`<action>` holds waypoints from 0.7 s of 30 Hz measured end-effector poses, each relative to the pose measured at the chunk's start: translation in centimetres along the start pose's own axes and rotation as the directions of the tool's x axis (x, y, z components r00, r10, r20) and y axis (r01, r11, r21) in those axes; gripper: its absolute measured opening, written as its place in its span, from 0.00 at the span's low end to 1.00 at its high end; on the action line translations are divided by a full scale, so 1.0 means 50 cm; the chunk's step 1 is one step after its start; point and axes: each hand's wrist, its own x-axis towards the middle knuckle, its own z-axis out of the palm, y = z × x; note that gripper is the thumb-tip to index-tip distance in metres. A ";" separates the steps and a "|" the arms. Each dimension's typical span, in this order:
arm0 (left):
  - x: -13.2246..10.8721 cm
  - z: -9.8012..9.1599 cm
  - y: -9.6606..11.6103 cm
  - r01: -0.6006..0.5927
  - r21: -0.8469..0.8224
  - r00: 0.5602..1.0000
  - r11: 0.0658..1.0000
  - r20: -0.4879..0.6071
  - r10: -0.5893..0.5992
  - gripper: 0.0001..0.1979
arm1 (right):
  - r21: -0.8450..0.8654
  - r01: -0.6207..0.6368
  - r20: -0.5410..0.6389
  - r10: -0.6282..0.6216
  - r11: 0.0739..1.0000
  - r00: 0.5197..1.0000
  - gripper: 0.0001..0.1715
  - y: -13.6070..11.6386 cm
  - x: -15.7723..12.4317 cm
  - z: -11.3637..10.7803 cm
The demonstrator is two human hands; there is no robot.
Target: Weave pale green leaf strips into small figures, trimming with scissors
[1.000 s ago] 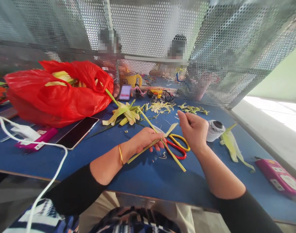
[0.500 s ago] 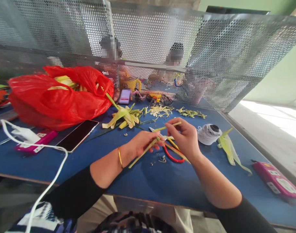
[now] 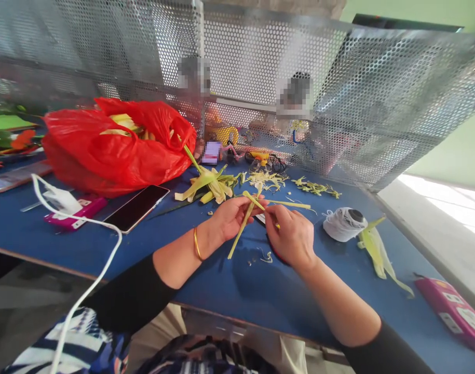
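Several narrow pale-green strips, which look like corn husk (image 3: 239, 236), cross one another at my left hand (image 3: 231, 215). That hand is closed around the crossing, with one strip slanting down toward me and another sticking out to the right. My right hand (image 3: 294, 236) pinches the end of a strip just right of the crossing, thumb and fingertips together. Beneath the right hand lie scissors (image 3: 261, 218), mostly covered. Small white scraps (image 3: 267, 256) rest on the blue table (image 3: 206, 291) below the hands.
A red plastic bag (image 3: 116, 156) with husks stands left, beside a phone (image 3: 138, 208) and a magenta power strip (image 3: 77, 213) with a white cable (image 3: 91, 291). Husks (image 3: 209, 184) and shredded bits lie behind the hands. A white thread spool (image 3: 342, 226) stands right. A perforated metal screen (image 3: 245, 52) closes the back.
The right hand has come down and turned, now pinching a strip end close to the left hand and covering the scissors' handles. The strips' crossing is lifted and turned. The camera view has shifted slightly left.
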 end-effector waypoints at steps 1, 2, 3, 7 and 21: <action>-0.001 0.001 0.001 0.006 -0.016 1.000 1.000 0.017 -0.006 0.15 | -0.008 -0.006 -0.003 0.006 1.000 1.000 0.12 0.001 -0.001 0.002; -0.003 0.002 0.001 0.010 -0.031 1.000 0.999 0.027 -0.009 0.16 | -0.013 -0.010 -0.002 0.010 1.000 1.000 0.12 0.003 -0.001 0.003; -0.004 0.003 0.002 0.011 -0.041 1.000 0.999 0.028 -0.010 0.16 | -0.018 -0.010 0.002 0.011 1.000 1.000 0.13 0.004 -0.002 0.005; -0.003 0.004 -0.003 -0.010 -0.031 1.000 0.999 -0.020 0.009 0.09 | -0.072 0.053 0.039 -0.050 0.996 0.998 0.13 0.004 -0.002 0.007; 0.006 0.000 -0.024 -0.115 0.177 0.992 0.978 -0.036 0.123 0.04 | 0.301 0.119 -0.069 -0.103 0.946 0.992 0.11 -0.004 0.000 0.012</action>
